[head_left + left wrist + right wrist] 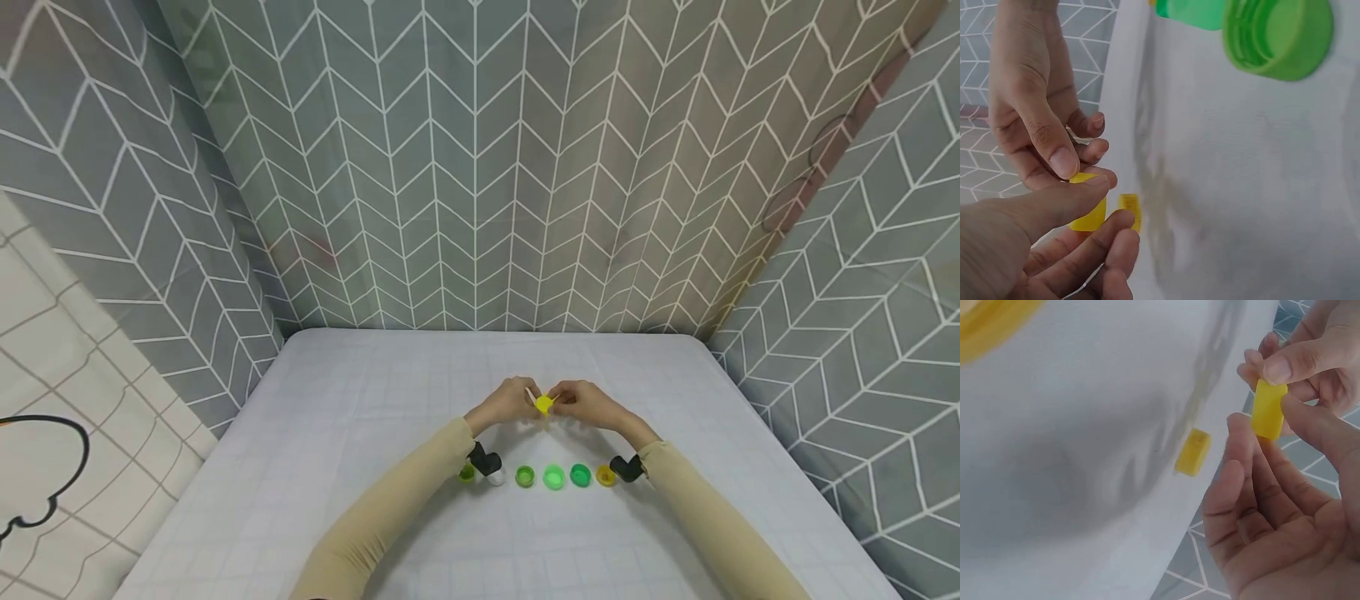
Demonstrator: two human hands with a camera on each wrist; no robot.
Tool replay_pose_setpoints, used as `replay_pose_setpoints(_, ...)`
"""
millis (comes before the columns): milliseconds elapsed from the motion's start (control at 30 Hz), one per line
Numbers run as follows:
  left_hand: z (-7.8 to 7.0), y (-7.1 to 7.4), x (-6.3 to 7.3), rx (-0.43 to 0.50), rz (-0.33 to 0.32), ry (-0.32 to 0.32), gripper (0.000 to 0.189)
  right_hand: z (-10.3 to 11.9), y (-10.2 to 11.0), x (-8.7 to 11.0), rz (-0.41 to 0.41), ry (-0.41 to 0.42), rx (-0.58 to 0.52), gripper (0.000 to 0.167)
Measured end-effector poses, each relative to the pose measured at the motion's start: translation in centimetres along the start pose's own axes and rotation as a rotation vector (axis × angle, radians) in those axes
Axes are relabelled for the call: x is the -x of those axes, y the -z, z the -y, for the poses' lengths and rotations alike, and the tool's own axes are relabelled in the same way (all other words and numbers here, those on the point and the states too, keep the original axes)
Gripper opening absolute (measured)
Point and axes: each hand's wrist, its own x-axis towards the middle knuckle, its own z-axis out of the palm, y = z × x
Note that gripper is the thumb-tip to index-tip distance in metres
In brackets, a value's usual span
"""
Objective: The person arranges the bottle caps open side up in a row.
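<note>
Above the table, both hands meet at a small yellow block-like piece, straight-sided in the wrist views and roundish in the head view. My left hand holds it from the left, thumb and fingertips at its edge. From the other side my right hand pinches it with thumb and fingers; its remaining fingers are loosely bent. A second yellow piece lies on the table beyond the hands, and also shows in the left wrist view. Fingers cover part of the held piece.
A row of caps lies nearer me: green, light green, teal and amber yellow. A white cap and another green cap are partly behind the left wrist camera. Patterned curtains surround the white-covered table.
</note>
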Motion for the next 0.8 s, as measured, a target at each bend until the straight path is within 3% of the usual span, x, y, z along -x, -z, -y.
replay_pose_setpoints(200,0.1,0.8,0.0,0.132,-0.03,-0.019,0.033,0.1,0.2,0.0,-0.037,0.01,-0.002,0.034)
replay_pose_setpoints(367,0.1,1.4,0.2,0.216,-0.039,-0.032,0.03,0.3,0.5,0.1,-0.063,0.025,-0.012,0.028)
replay_pose_setpoints(633,-0.1,2.0,0.8,0.256,-0.03,-0.076,0.021,1.2,0.7,0.5,-0.137,0.06,-0.014,0.022)
replay_pose_setpoints(800,-0.7,2.6,1.2,0.329,-0.029,-0.093,0.019,1.8,0.9,0.7,-0.185,0.067,-0.028,0.025)
